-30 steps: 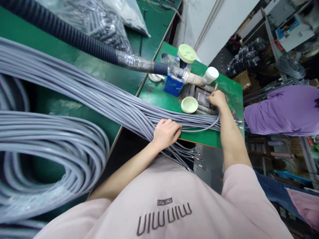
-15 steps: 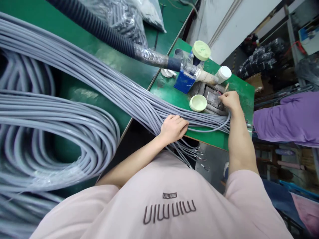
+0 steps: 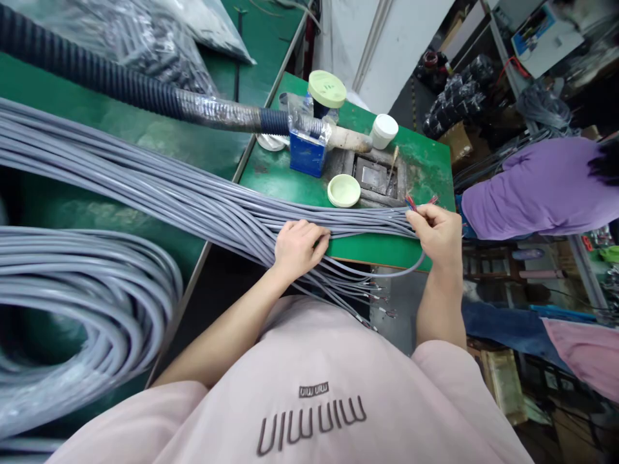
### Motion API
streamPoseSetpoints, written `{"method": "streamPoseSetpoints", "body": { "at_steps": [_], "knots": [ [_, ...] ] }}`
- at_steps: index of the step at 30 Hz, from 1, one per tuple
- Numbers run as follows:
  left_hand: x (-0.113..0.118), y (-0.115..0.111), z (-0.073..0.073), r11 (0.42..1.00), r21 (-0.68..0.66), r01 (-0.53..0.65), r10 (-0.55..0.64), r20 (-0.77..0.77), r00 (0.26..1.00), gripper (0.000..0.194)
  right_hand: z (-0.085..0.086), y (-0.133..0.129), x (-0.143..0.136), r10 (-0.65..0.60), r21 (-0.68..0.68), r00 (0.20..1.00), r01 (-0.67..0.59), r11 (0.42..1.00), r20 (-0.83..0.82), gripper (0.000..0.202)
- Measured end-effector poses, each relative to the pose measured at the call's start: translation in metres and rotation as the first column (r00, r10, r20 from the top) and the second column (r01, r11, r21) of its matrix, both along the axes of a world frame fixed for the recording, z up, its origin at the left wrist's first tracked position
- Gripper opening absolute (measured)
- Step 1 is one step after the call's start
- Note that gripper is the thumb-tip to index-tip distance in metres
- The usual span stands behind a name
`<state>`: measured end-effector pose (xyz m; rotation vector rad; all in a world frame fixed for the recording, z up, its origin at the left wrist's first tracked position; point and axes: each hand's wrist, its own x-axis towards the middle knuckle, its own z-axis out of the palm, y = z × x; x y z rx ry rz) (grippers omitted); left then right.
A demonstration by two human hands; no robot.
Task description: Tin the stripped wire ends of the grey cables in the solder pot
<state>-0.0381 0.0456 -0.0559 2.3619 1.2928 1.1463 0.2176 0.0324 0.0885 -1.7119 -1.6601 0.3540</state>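
Observation:
A thick bundle of grey cables [image 3: 232, 196] runs across to the right over the green bench. My left hand [image 3: 300, 248] is curled over the cables near the bench's front edge. One grey cable [image 3: 387, 273] loops from beside that hand up to my right hand [image 3: 436, 233], which pinches it near its end. Stripped red and blue wires [image 3: 411, 202] stick out past the right fingers. Just beyond is a square metal pot [image 3: 374, 174], resembling a solder pot, in a grimy frame, with a thin stick [image 3: 393, 169] leaning in it. Other cable ends [image 3: 374, 296] hang below the bench edge.
A pale green open tub [image 3: 343, 191], a blue box [image 3: 307, 153], a lidded jar [image 3: 327, 89] and a white tub [image 3: 384, 131] stand around the pot. A ribbed hose [image 3: 145, 96] reaches over the bench. Coiled cables [image 3: 145, 270] lie left. A person in purple [image 3: 536, 187] is at right.
My right hand has drawn back from the pot towards me with the cable end, so the wires now show. The view has shifted to the right; the left hand stays on the cables.

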Motion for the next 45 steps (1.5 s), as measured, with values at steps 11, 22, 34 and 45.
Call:
{"method": "streamPoseSetpoints", "body": {
  "at_steps": [11,22,34,45],
  "knots": [
    [0.071,-0.038,0.039,0.53,-0.417,0.739,0.195,0.907,0.372,0.033,-0.029,-0.058,-0.033,-0.03,-0.041,0.925,0.016,0.999,-0.379,0.026],
    [0.09,-0.043,0.053,0.265,-0.244,0.933,0.52,0.851,0.075,0.029,-0.047,-0.077,-0.032,0.027,-0.219,0.863,-0.158,0.963,-0.504,0.023],
    [0.094,-0.05,0.043,0.03,-0.194,0.98,0.433,0.887,0.163,0.04,-0.066,-0.091,-0.042,0.102,-0.183,0.845,-0.229,0.956,-0.525,0.022],
    [0.073,-0.05,0.035,0.5,-0.415,0.76,-0.114,0.838,0.533,0.035,-0.027,-0.071,-0.014,0.135,-0.101,0.983,-0.147,0.984,-0.121,0.016]
  ]
}}
